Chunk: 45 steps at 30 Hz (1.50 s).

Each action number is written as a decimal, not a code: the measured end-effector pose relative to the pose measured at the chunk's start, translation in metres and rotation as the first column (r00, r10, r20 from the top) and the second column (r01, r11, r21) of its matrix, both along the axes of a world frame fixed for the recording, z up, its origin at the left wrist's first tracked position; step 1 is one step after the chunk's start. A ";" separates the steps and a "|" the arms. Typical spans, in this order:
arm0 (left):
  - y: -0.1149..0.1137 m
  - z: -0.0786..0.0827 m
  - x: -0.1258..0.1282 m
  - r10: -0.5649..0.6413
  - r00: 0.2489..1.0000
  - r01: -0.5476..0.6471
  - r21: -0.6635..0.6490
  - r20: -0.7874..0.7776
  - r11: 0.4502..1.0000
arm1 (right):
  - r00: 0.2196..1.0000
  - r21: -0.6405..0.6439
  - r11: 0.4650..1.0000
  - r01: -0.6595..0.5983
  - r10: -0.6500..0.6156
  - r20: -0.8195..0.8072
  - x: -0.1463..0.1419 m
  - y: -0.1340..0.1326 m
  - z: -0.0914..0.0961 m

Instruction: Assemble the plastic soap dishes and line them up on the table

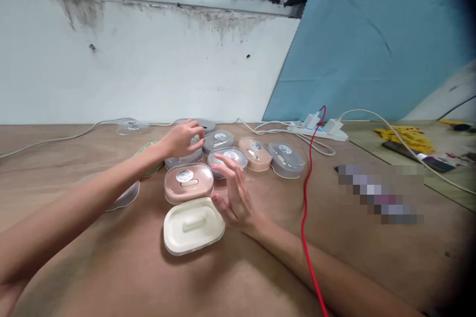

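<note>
My left hand (182, 139) reaches over the back of a group of lidded oval boxes, its fingers curled down above a grey box (184, 159). A small green patch shows by its fingertips, but what they hold, if anything, is hidden. My right hand (236, 198) is open, thumb apart from the fingers, beside a cream box (194, 237) with a raised bar in its middle. Its fingertips are in front of a grey box with a round label (240, 158). Behind the cream box sits a pink box (189, 190) under a clear, labelled lid.
More boxes stand behind and right, including a peach one (255, 158) and a grey one (286, 163). A clear lid (132, 126) lies near the wall. A red cable (305, 198) crosses the table from a power strip (323, 132). A blurred-out object (377, 195) lies right.
</note>
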<state>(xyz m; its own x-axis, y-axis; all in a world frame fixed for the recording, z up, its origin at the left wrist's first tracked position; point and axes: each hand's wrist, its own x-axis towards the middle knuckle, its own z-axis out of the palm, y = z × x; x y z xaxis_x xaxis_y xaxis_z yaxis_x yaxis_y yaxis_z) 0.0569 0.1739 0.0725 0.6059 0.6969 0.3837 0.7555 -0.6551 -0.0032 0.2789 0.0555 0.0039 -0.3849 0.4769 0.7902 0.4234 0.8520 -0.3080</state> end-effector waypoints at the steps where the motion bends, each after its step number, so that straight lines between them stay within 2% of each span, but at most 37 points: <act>1: 0.016 -0.001 0.001 0.076 0.997 -0.076 0.004 -0.003 0.997 | 1.000 -0.004 1.000 -0.006 0.006 0.014 0.000 0.000 0.000; 3: 0.043 -0.004 0.006 0.208 0.978 -0.208 -0.005 -0.029 0.978 | 0.999 -0.002 1.000 -0.022 0.022 0.044 -0.001 0.000 -0.001; 5: 0.066 -0.006 0.013 0.290 0.953 -0.294 -0.032 -0.087 0.955 | 0.997 0.005 0.999 -0.040 0.040 0.063 -0.002 0.001 -0.001; 9: 0.101 -0.005 0.033 0.320 0.919 -0.351 -0.112 -0.230 0.930 | 0.996 -0.024 0.998 -0.049 0.051 0.075 -0.003 0.002 -0.002; 14: 0.131 -0.006 0.051 0.334 0.882 -0.420 -0.232 -0.331 0.877 | 0.995 -0.049 0.998 -0.025 0.029 0.092 -0.003 0.004 -0.003; 19: 0.144 -0.013 0.050 0.318 0.874 -0.444 -0.337 -0.368 0.830 | 0.995 -0.060 0.998 -0.011 0.017 0.102 -0.005 0.004 -0.004; 27: 0.142 -0.015 0.049 0.308 0.877 -0.444 -0.377 -0.369 0.813 | 0.994 -0.042 0.999 -0.024 0.028 0.107 -0.009 0.004 -0.005; 30: 0.138 -0.015 0.045 0.318 0.884 -0.438 -0.371 -0.342 0.819 | 0.993 -0.056 0.998 -0.001 0.007 0.119 -0.012 0.004 -0.005; 33: 0.131 -0.012 0.044 0.336 0.894 -0.423 -0.313 -0.295 0.850 | 0.993 -0.055 0.998 0.000 0.007 0.115 -0.013 0.006 -0.006; 35: 0.124 -0.003 0.046 0.347 0.907 -0.399 -0.227 -0.238 0.888 | 0.996 -0.043 0.999 -0.021 0.024 0.085 -0.013 0.007 -0.006; 38: 0.105 0.021 0.052 0.333 0.935 -0.341 -0.049 -0.118 0.939 | 0.998 -0.032 0.999 -0.043 0.045 0.038 -0.009 0.009 -0.004; 40: 0.082 0.038 0.054 0.298 0.953 -0.295 0.059 -0.052 0.954 | 0.999 -0.008 0.999 -0.038 0.038 -0.003 -0.006 0.010 -0.002; 42: 0.046 0.050 0.052 0.253 0.967 -0.248 0.142 -0.014 0.958 | 0.997 0.055 0.998 -0.016 0.020 -0.074 -0.004 0.011 0.000; 45: -0.026 0.044 0.037 0.113 0.992 -0.125 0.300 0.056 0.946 | 0.979 0.175 0.984 0.039 -0.003 -0.205 -0.005 0.008 0.000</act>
